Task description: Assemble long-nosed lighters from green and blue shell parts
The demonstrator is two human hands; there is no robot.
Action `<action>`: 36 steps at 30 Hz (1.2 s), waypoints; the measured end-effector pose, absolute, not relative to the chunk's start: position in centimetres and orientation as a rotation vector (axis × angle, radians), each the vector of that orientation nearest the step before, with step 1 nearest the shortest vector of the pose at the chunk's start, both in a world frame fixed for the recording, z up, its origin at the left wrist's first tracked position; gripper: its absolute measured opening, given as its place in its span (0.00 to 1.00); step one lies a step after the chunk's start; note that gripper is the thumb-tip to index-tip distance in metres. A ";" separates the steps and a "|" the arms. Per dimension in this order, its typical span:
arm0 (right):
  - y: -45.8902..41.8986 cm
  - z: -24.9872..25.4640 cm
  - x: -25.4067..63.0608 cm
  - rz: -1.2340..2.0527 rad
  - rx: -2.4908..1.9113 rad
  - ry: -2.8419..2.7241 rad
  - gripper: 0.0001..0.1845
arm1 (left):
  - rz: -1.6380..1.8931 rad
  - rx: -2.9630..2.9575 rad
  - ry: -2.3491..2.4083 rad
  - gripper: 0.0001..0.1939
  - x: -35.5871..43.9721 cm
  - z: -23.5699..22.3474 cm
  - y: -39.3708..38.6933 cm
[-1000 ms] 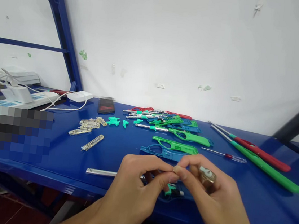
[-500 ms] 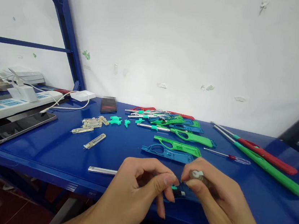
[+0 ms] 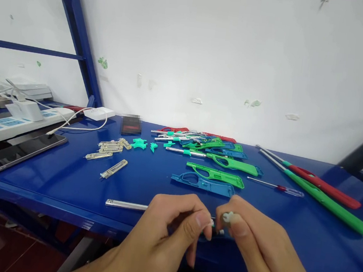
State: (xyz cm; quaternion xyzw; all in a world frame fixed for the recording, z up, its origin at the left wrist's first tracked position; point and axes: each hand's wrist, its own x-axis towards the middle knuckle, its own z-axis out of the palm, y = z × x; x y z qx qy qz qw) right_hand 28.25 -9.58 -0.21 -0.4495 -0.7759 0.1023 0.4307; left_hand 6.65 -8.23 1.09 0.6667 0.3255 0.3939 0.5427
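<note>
My right hand [image 3: 254, 242] is closed around a small translucent lighter fuel tank, whose pale valve end [image 3: 227, 216] pokes out between thumb and forefinger. Just beside it, my left hand [image 3: 179, 233] has thumb and forefinger pinched together. A tiny whitish bit shows at those fingertips, too small to name. Beneath the hands lies a lighter with a silver metal tube [image 3: 126, 205]; its body is mostly hidden. Beyond my fingers are a blue lighter shell half [image 3: 202, 183] and a green lighter shell half [image 3: 218, 175].
Several clear fuel tanks [image 3: 110, 146] and turquoise plastic pieces [image 3: 139, 143] lie at left centre. Behind is a pile of lighter parts [image 3: 197, 141]. A screwdriver [image 3: 277, 187], a green lighter [image 3: 332, 201] and a red lighter [image 3: 324, 185] lie right. A phone [image 3: 14, 153] and power strip [image 3: 30, 126] sit left.
My hands were touching at the fingertips and have come slightly apart. The fuel tank has turned within my right hand, so its valve end now faces my left fingertips.
</note>
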 end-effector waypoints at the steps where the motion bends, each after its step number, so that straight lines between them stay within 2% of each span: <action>1: -9.6 -0.6 28.3 0.247 -1.106 -1.951 0.30 | 0.933 1.615 0.785 0.25 6.6 1.1 -8.2; 5: -10.0 -2.1 28.7 0.013 -1.043 -1.959 0.17 | 0.978 1.787 0.829 0.28 6.6 1.1 -8.5; 7: -10.0 -2.3 28.7 -0.096 -1.014 -1.959 0.16 | 1.003 1.828 0.864 0.28 6.6 1.4 -8.7; 13: -9.4 -0.8 27.8 0.036 -0.941 -2.090 0.23 | 1.012 1.757 0.866 0.27 6.8 1.6 -8.9; 18: -9.8 -0.7 27.4 0.043 -0.983 -2.048 0.19 | 1.046 1.682 0.843 0.26 7.0 1.0 -8.7; 26: -9.6 -1.0 27.2 0.060 -0.992 -2.126 0.21 | 1.143 1.710 0.790 0.24 7.3 0.6 -8.8; 36: -9.4 -1.4 26.9 -0.291 -0.928 -2.174 0.22 | 1.276 1.875 0.784 0.23 7.5 0.0 -8.9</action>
